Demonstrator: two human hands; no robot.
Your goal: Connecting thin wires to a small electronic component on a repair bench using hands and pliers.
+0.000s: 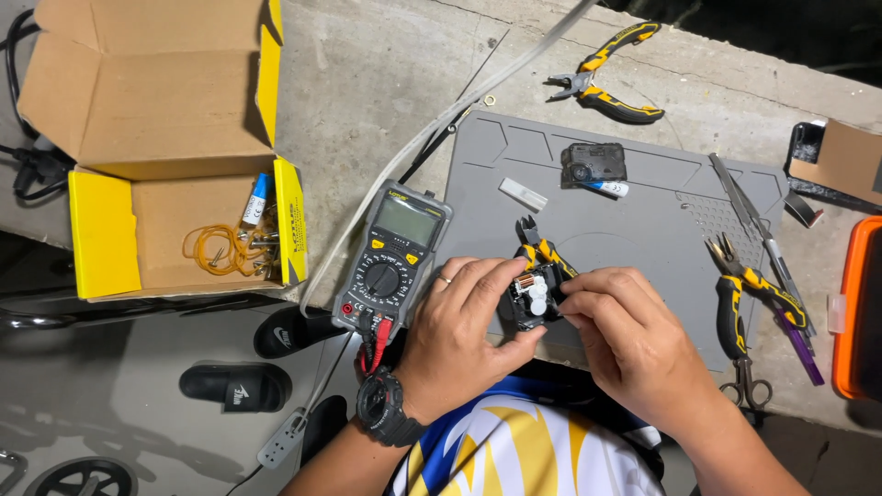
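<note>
Both hands grip module [531,298]; multimeter [393,257] beside.

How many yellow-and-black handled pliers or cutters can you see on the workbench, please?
3: pliers on the concrete above the grey mat; cutters on the mat, partly hidden behind the hands; pliers at the mat's right edge. Others may be hidden.

Module [531,298]: mostly covered by both hands' fingers. Cutters [542,248] behind it: handles hidden. Orange case [850,303], far right: cut off by edge. Box [165,138] contents: too small to identify. Meter [390,257] display: unreadable.
</note>
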